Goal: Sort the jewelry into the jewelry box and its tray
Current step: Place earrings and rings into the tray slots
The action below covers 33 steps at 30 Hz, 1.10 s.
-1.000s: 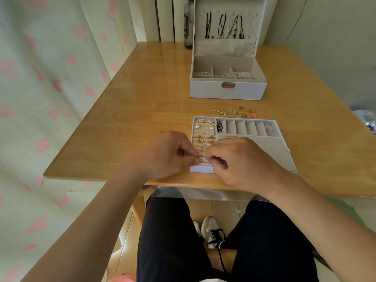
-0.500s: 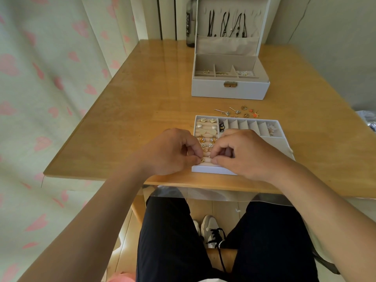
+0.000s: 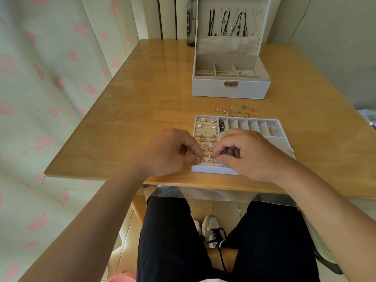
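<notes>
A white jewelry tray (image 3: 283,139) lies at the table's near edge, its left padded rows filled with several earrings (image 3: 207,139). My left hand (image 3: 168,151) and my right hand (image 3: 248,153) meet over the tray's front left corner. Each hand pinches a small gold earring (image 3: 211,159) against the padded row there. Behind the tray lie loose studs and small orange earrings (image 3: 242,111). Farther back stands the open white jewelry box (image 3: 230,88), with necklaces (image 3: 225,23) hanging in its lid and small pieces in its compartments.
The wooden table (image 3: 142,102) has a clear plastic cover hanging over its near edge. A dark bottle (image 3: 190,27) stands left of the box lid. A curtain with pink hearts (image 3: 40,88) hangs on the left. My legs and shoes are under the table.
Both hands have drawn slightly apart over the tray's front left corner, and the gold earrings between the fingertips now show. The camera has shifted a little.
</notes>
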Each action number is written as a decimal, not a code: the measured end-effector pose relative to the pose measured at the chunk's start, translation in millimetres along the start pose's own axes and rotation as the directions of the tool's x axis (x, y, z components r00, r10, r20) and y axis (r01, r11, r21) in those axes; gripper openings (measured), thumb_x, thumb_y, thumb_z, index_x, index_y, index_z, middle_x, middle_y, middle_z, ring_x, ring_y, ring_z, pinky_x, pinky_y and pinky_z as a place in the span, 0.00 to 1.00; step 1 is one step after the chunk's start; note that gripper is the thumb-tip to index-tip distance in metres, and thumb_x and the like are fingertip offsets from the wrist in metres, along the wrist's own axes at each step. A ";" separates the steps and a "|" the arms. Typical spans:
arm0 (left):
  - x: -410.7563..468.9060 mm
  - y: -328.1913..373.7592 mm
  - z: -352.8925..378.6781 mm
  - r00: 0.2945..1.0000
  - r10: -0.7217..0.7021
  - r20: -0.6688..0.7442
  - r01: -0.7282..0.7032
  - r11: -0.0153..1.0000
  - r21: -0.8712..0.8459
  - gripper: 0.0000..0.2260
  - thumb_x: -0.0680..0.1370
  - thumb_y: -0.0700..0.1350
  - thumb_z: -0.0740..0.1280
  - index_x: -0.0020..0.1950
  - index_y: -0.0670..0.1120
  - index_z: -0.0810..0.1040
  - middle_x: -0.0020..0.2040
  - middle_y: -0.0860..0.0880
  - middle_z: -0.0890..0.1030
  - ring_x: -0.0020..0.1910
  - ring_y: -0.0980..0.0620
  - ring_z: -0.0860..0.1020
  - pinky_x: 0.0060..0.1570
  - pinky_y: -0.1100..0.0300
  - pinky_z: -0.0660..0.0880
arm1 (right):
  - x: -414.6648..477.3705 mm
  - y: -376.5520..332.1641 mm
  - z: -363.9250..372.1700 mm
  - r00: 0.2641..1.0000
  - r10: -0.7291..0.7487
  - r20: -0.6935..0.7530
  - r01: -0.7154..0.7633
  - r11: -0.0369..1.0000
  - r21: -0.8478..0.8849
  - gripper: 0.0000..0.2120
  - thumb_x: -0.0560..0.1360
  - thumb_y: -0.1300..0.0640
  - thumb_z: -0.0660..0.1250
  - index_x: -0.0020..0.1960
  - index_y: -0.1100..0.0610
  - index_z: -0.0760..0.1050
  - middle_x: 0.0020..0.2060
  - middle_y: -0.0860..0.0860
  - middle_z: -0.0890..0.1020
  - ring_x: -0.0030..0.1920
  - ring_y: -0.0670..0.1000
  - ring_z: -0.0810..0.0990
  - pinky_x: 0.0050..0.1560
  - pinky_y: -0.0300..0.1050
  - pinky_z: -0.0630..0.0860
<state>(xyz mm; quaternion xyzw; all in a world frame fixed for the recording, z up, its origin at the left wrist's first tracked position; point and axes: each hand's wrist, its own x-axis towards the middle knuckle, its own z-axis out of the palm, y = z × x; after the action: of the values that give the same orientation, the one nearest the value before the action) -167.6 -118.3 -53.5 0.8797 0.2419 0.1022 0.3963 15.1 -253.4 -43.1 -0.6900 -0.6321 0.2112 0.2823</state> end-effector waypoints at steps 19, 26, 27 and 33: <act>4.8 2.4 0.9 0.995 0.053 0.080 -0.054 0.998 0.013 0.08 0.75 0.39 0.75 0.49 0.51 0.88 0.45 0.53 0.80 0.39 0.60 0.76 0.40 0.71 0.70 | 3.5 2.7 1.8 0.990 -0.115 0.082 0.124 0.985 -0.124 0.10 0.75 0.61 0.70 0.51 0.50 0.86 0.42 0.41 0.76 0.38 0.39 0.76 0.38 0.31 0.69; -0.4 -2.4 1.2 0.995 0.097 -0.003 -0.097 0.993 -0.060 0.08 0.74 0.38 0.75 0.50 0.49 0.88 0.44 0.50 0.81 0.37 0.59 0.75 0.39 0.70 0.69 | -0.5 8.7 0.5 0.992 -0.128 -0.014 0.128 0.992 -0.025 0.10 0.73 0.64 0.70 0.47 0.51 0.87 0.41 0.46 0.81 0.38 0.44 0.79 0.37 0.31 0.70; -1.2 -2.9 1.0 0.994 0.105 -0.016 -0.106 0.991 -0.075 0.08 0.74 0.37 0.75 0.49 0.49 0.88 0.43 0.51 0.81 0.37 0.59 0.75 0.39 0.70 0.69 | -0.8 8.9 0.8 0.992 -0.129 -0.016 0.128 0.992 -0.019 0.10 0.73 0.64 0.70 0.47 0.51 0.87 0.41 0.46 0.81 0.38 0.44 0.79 0.37 0.31 0.70; -1.3 -2.3 0.8 0.992 0.120 0.026 -0.120 0.993 -0.010 0.08 0.74 0.38 0.75 0.47 0.51 0.89 0.43 0.54 0.80 0.37 0.58 0.75 0.39 0.69 0.70 | 1.0 8.0 4.2 0.985 -0.164 0.046 0.167 0.982 -0.088 0.12 0.74 0.64 0.69 0.50 0.51 0.87 0.43 0.46 0.79 0.37 0.42 0.77 0.37 0.32 0.70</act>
<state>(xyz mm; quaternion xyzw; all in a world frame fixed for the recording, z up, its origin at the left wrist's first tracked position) -169.2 -118.2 -55.7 0.8923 0.1827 0.1150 0.3965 18.4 -252.3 -51.5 -0.6429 -0.7017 0.1713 0.2547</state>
